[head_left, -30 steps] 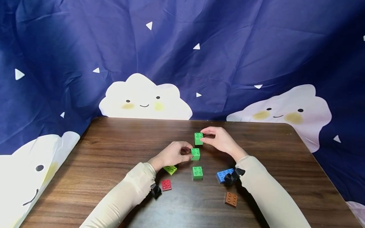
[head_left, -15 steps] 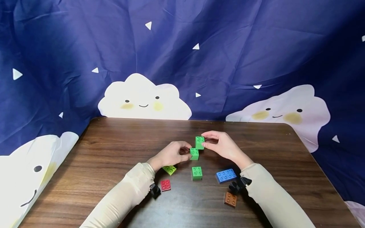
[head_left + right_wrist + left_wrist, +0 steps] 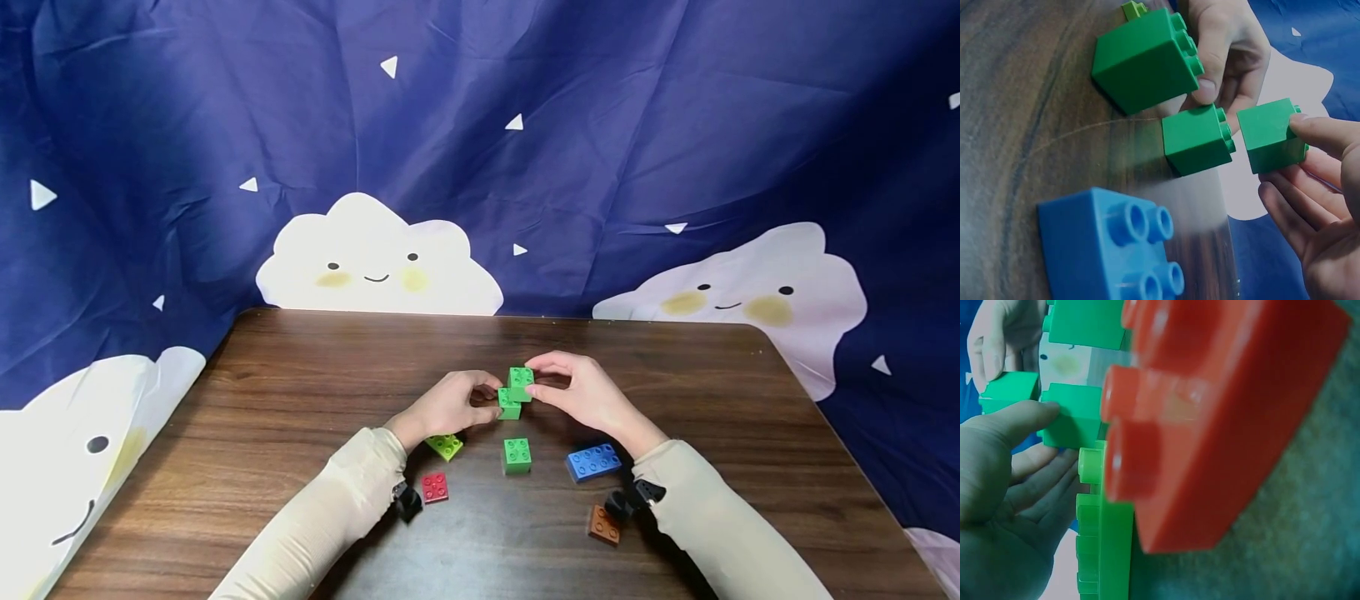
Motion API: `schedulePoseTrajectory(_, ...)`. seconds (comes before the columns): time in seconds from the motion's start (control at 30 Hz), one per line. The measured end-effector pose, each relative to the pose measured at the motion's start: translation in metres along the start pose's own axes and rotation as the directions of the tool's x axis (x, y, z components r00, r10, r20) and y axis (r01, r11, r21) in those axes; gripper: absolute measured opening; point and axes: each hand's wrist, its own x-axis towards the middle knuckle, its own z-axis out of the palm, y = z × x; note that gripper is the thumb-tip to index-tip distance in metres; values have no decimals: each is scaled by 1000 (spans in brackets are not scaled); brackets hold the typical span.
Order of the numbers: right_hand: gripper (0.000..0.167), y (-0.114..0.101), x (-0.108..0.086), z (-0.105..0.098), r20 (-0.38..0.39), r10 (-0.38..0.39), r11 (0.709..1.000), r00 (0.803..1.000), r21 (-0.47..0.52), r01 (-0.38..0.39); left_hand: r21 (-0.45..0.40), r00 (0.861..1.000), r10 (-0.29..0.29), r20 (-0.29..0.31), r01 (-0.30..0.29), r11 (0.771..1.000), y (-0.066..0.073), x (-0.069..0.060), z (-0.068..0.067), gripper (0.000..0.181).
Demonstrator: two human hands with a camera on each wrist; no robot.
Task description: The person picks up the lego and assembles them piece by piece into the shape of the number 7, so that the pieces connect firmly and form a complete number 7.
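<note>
My right hand (image 3: 581,392) pinches a green toy brick (image 3: 1272,137) between thumb and fingers. That brick is held just above a second green brick (image 3: 1194,140), with a narrow gap between them in the right wrist view. The second brick stands on the table, and my left hand (image 3: 450,406) steadies it between thumb and fingers (image 3: 1029,419). Nearer the front, a third green brick (image 3: 517,456) stands by itself. Beside the left wrist lie a lime brick (image 3: 446,447) and a flat red brick (image 3: 435,487).
A blue brick (image 3: 593,462) and a brown brick (image 3: 604,525) lie near the right forearm; the wrist camera partly covers the brown one. The wooden table (image 3: 315,358) ends at a dark blue curtain (image 3: 555,167) printed with clouds.
My right hand has brought its green brick toward the front, from behind the second green brick to over it. My left hand has stayed nearly still.
</note>
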Motion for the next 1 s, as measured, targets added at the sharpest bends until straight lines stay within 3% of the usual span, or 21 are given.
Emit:
schedulePoseTrajectory(0.5, 34, -3, -2, 11, 12, 14, 999, 1000, -38, -14, -31, 1000, -8, 11, 8, 999, -2, 0, 3, 33)
schedulePoseTrajectory(1.0, 28, -7, -1, 12, 12, -80, 992, 997, -100, 81, -52, 1000, 18, 6, -18, 998, -2, 1, 2, 31)
